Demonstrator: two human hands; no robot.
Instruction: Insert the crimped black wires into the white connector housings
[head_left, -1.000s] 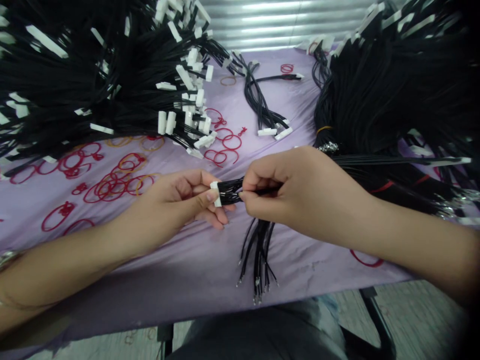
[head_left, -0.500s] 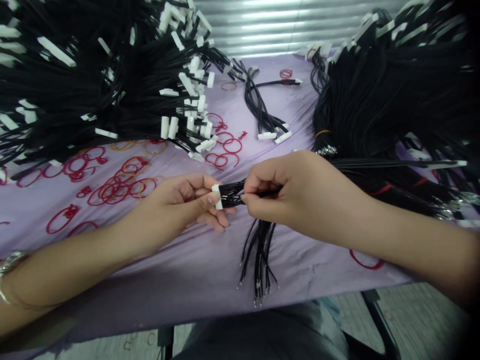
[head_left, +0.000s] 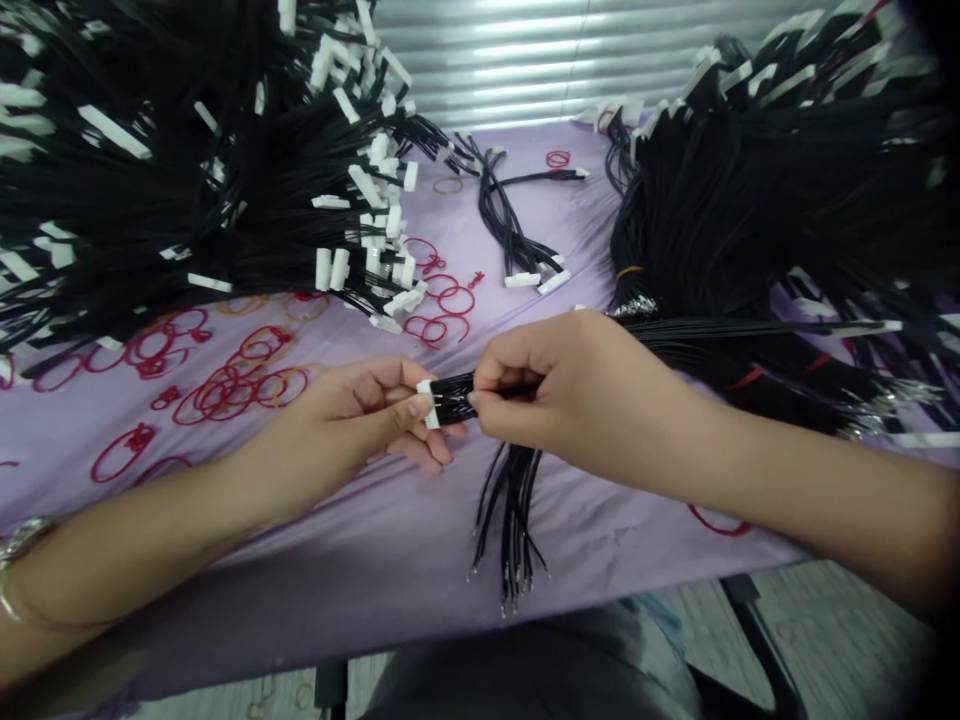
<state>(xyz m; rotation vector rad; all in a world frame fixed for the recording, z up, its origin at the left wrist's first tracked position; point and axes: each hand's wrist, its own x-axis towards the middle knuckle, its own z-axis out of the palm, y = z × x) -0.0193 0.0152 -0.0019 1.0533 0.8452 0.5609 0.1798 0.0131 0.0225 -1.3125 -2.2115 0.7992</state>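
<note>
Between thumb and fingers, my left hand (head_left: 375,412) pinches a white plastic connector (head_left: 429,404) on its side edge. Black wires (head_left: 453,398) run from the connector to the right, into my right hand (head_left: 540,385). That hand is closed on the wires, its thumb and forefinger pressed together close to the connector. Below it hang loose wire ends (head_left: 514,540) with small metal terminals at their tips. The right palm and fingers hide the middle of the wire bundle.
A large heap of black wire harnesses (head_left: 225,190) with white connectors lies left; another pile (head_left: 765,200) lies right. Red rubber bands (head_left: 225,380) are strewn on the purple cloth (head_left: 360,560). A few harnesses (head_left: 514,225) lie at the back, before a ribbed blind (head_left: 487,60).
The view has shifted slightly. Both hands keep their grips on the connector and wires, and the wires beside the connector look straighter and more evenly spread.
</note>
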